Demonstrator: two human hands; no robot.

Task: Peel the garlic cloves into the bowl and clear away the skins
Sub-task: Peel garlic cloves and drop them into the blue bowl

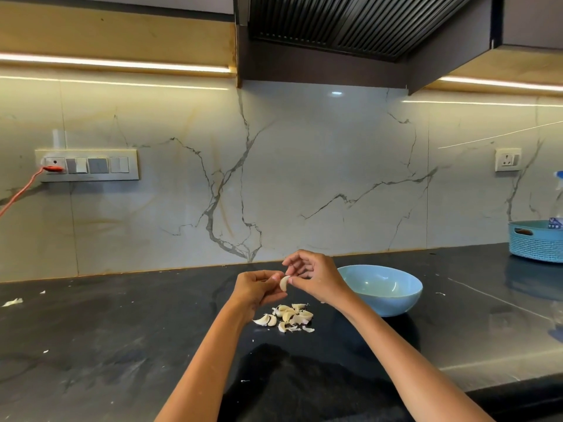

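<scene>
Here left hand (257,289) and right hand (313,277) both pinch garlic clove (284,283), fingers curled.

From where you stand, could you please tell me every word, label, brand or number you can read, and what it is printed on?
No text here can be read.
Blue-and-white packet in the teal basket: it bears a print, too small and blurred to read.
Spray bottle at the right edge: no label legible.
Switch panel and wall socket: no markings readable.
Blue bowl and garlic cloves: no writing shows.
</scene>
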